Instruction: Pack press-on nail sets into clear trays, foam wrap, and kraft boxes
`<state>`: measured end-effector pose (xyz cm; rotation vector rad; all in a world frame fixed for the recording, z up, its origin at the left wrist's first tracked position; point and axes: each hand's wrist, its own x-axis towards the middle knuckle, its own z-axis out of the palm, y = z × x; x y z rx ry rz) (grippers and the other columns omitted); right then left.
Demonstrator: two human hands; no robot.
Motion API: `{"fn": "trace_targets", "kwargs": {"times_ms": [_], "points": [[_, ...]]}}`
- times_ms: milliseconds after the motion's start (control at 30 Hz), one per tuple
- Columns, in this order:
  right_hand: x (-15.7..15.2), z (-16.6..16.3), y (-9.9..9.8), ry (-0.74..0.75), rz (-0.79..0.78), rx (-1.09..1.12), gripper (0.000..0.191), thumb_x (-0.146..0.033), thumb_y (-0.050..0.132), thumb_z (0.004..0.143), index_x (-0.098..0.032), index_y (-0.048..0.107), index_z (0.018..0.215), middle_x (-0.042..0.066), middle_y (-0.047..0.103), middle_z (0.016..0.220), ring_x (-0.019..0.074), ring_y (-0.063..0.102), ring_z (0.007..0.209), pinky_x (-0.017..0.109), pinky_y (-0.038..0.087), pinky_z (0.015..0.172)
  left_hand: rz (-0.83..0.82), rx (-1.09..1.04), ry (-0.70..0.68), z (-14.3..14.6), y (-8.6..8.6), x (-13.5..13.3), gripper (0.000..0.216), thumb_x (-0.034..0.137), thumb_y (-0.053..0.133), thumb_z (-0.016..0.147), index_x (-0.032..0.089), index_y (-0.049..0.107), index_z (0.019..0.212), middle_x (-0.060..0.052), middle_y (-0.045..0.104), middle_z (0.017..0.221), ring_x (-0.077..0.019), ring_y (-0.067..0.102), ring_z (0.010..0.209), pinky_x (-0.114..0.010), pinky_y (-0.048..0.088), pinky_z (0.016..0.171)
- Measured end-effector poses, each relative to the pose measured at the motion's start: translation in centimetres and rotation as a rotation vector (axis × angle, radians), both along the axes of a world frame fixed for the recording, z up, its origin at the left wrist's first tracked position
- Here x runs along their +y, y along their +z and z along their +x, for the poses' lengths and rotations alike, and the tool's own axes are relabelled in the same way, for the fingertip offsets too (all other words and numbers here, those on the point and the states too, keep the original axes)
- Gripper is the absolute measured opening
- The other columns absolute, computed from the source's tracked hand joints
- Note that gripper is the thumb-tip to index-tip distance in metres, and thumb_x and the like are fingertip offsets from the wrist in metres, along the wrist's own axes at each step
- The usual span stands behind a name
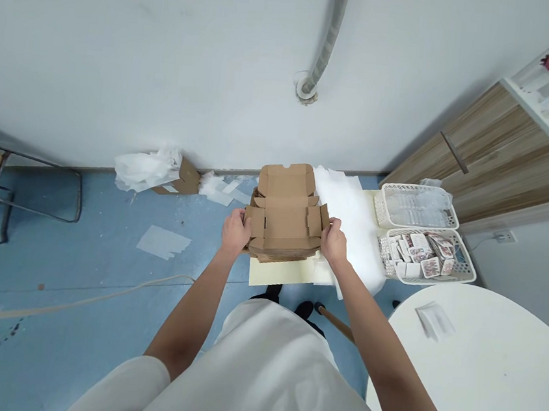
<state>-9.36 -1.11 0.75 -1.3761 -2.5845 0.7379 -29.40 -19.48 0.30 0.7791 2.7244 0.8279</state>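
Observation:
A brown cardboard mailer box [286, 222], its lid folded back toward the wall, lies on top of a stack of similar flat cardboard [276, 257]. My left hand [236, 231] grips its left side flap, fingers curled over the edge. On the opposite side my right hand [334, 240] pinches the raised right flap. Under the stack is a pale yellow board [277, 274]. White foam sheets [351, 223] are piled just right of the cardboard.
Two white baskets stand at the right: one with clear plastic packets [416, 207], one with small printed packs [419, 253]. A round white table [483, 371] is nearer, with a small packet [435, 320] on it. A black-framed chair [33, 213] and a carton with white wrapping [148, 169] are left.

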Motion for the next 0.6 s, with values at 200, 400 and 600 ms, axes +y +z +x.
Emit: {"fn": "trace_targets", "kwargs": {"times_ms": [200, 400, 600], "points": [[0.2, 0.8, 0.0, 0.051, 0.208, 0.017, 0.044, -0.015, 0.029, 0.082, -0.014, 0.030, 0.125, 0.012, 0.057, 0.094, 0.0224, 0.050, 0.080, 0.032, 0.035, 0.066, -0.005, -0.101, -0.008, 0.0, 0.0, -0.5, 0.030, 0.026, 0.044, 0.082, 0.015, 0.042, 0.110, -0.010, 0.062, 0.093, -0.0215, 0.060, 0.083, -0.032, 0.045, 0.068], [-1.9, -1.8, 0.2, 0.321, 0.470, -0.287, 0.023, -0.026, 0.041, 0.081, -0.014, 0.056, 0.094, 0.016, 0.054, 0.097, 0.0274, 0.042, 0.095, 0.041, 0.024, 0.083, -0.012, -0.037, -0.075, -0.2, -0.8, -0.4, 0.029, 0.024, 0.052, 0.076, 0.016, 0.048, 0.104, -0.010, 0.062, 0.092, -0.0231, 0.059, 0.086, -0.034, 0.046, 0.072], [-2.0, -4.0, -0.4, 0.147, 0.376, -0.428, 0.031, -0.027, 0.048, 0.075, -0.007, 0.052, 0.098, 0.018, 0.059, 0.087, 0.0285, 0.051, 0.086, 0.044, 0.020, 0.083, -0.034, -0.019, -0.079, -0.5, -1.2, -1.0, 0.039, 0.021, 0.056, 0.071, 0.016, 0.047, 0.109, -0.009, 0.059, 0.090, -0.0260, 0.057, 0.089, -0.036, 0.046, 0.071]]}}
